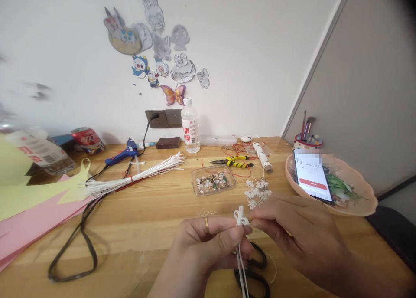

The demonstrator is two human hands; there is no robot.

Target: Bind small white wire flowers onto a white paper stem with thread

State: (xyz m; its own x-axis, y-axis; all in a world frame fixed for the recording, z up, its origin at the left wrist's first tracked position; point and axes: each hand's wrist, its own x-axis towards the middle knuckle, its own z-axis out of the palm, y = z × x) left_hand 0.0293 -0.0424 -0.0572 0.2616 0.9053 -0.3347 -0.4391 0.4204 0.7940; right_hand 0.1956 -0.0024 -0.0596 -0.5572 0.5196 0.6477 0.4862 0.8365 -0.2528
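Observation:
A knot of white cord (pixel 241 216) with small petal-like loops is pinched between the thumb and fingers of my left hand (pixel 208 246). Its loose ends (pixel 241 272) hang down below the thumb. Close beside the loops, my right hand (pixel 299 233) has its thumb and forefinger pressed together. A tiny golden bit shows at those fingertips, too small to name. Under the hands lie scissors (pixel 262 285), with only their black handles in sight. Several white knotted flowers (pixel 256 189) rest on the table just beyond my right hand.
A clear box of beads (pixel 196 190), pliers (pixel 237 161) and a roll of cord (pixel 261 157) lie ahead. Leftward are a bundle of white stems (pixel 139 176), a glue gun (pixel 121 155) and coloured paper (pixel 29 228). A phone (pixel 312 181) leans on a pink bowl (pixel 360 204) at right.

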